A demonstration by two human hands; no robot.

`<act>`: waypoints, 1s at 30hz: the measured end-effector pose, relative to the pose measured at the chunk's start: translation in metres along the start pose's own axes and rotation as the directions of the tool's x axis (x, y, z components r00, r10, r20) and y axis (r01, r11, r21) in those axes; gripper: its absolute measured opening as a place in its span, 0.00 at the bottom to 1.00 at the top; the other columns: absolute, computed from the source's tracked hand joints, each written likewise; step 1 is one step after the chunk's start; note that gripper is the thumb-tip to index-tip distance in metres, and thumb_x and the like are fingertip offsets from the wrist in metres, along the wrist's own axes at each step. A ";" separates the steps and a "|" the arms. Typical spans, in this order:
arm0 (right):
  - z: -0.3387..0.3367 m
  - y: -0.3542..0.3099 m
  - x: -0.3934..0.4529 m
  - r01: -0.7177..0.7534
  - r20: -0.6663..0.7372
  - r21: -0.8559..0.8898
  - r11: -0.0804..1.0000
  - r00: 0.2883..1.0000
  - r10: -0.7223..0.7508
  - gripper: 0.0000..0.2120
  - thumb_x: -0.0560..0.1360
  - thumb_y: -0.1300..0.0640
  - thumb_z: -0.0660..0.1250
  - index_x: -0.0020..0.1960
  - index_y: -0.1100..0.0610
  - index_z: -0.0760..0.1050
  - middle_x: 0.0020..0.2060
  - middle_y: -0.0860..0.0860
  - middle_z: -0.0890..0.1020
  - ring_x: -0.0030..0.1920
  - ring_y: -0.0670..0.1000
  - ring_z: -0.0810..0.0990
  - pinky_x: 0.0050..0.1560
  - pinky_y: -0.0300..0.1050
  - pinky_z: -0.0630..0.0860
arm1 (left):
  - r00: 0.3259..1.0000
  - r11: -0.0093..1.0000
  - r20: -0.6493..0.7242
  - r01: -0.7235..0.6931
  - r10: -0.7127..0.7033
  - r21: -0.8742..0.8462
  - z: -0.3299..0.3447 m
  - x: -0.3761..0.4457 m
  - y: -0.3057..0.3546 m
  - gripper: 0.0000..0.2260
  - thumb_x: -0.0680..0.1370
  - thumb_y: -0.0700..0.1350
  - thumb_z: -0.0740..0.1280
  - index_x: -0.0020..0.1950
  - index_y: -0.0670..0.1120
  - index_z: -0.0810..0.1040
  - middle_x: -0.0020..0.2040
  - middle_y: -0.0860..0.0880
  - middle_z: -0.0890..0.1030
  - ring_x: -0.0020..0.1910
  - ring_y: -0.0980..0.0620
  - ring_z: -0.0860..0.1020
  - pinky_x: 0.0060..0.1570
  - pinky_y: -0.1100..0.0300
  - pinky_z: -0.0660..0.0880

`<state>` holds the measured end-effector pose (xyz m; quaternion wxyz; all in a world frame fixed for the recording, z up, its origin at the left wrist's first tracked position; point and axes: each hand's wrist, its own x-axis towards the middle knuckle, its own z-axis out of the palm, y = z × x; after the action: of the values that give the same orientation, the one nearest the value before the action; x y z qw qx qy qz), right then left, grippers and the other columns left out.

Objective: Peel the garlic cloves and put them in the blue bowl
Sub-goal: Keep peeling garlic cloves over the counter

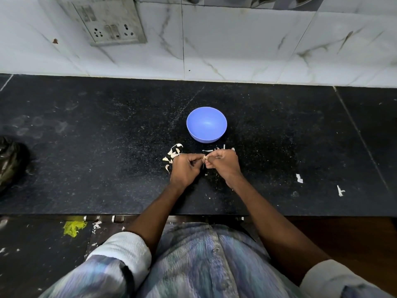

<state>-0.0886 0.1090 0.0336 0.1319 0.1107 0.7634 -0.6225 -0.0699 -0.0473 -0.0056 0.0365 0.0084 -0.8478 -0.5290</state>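
A blue bowl (206, 124) stands on the black counter (107, 158) and looks empty. Just in front of it my left hand (185, 168) and my right hand (223, 163) meet with curled fingers, both pinching one small garlic clove (204, 157) between their fingertips. Only a pale sliver of the clove shows. Several loose garlic cloves and skins (171, 154) lie left of my left hand, and more pale peel scraps (214, 149) lie behind my right hand, near the bowl.
A white marble-tiled wall (236, 44) with a socket plate (111, 24) rises behind the counter. A dark crumpled bag (10, 160) sits at the far left. White scraps (299, 178) lie to the right. The counter's front edge (86, 214) runs below my forearms.
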 end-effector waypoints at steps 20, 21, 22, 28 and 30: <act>0.006 0.005 0.003 -0.083 -0.023 0.085 0.993 0.996 0.086 0.08 0.78 0.64 0.66 0.46 0.67 0.83 0.39 0.61 0.87 0.41 0.56 0.86 0.44 0.47 0.85 | 0.854 0.635 0.032 0.410 -0.519 -0.655 0.012 0.008 0.010 0.06 0.82 0.34 0.71 0.54 0.42 0.87 0.45 0.46 0.88 0.43 0.55 0.83 0.51 0.62 0.82; 0.006 0.005 0.003 -0.066 -0.059 0.038 0.997 0.996 0.068 0.09 0.78 0.63 0.67 0.44 0.66 0.83 0.37 0.59 0.87 0.40 0.56 0.87 0.44 0.48 0.86 | 0.862 0.673 0.020 0.409 -0.506 -0.617 0.011 0.009 0.009 0.07 0.82 0.34 0.70 0.54 0.43 0.87 0.46 0.47 0.89 0.45 0.54 0.84 0.53 0.61 0.82; 0.005 0.006 0.004 -0.036 -0.098 -0.033 0.999 0.995 0.033 0.09 0.78 0.61 0.69 0.42 0.64 0.83 0.35 0.57 0.86 0.38 0.55 0.87 0.43 0.50 0.86 | 0.871 0.712 0.010 0.408 -0.491 -0.572 0.011 0.010 0.007 0.08 0.81 0.35 0.70 0.55 0.44 0.88 0.48 0.47 0.89 0.47 0.53 0.85 0.56 0.59 0.82; 0.000 0.007 0.004 0.058 -0.101 -0.233 0.971 0.991 -0.083 0.07 0.71 0.65 0.77 0.46 0.56 0.84 0.35 0.50 0.86 0.34 0.46 0.84 0.40 0.44 0.83 | 0.938 0.910 -0.044 0.323 -0.345 -0.260 0.004 0.007 0.008 0.09 0.82 0.38 0.69 0.53 0.46 0.88 0.49 0.53 0.88 0.50 0.55 0.85 0.52 0.65 0.78; -0.001 0.003 0.003 0.102 -0.076 -0.224 0.969 0.990 -0.122 0.05 0.76 0.65 0.73 0.48 0.57 0.86 0.36 0.50 0.86 0.35 0.45 0.84 0.40 0.42 0.82 | 0.956 0.942 -0.042 0.280 -0.292 -0.186 0.003 0.007 0.008 0.09 0.82 0.38 0.69 0.52 0.47 0.88 0.48 0.54 0.88 0.49 0.54 0.86 0.51 0.65 0.79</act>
<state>-0.0907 0.1108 0.0298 0.0738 0.0798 0.8378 -0.5351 -0.0766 -0.0416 0.0005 -0.0108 0.1462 -0.7853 -0.6016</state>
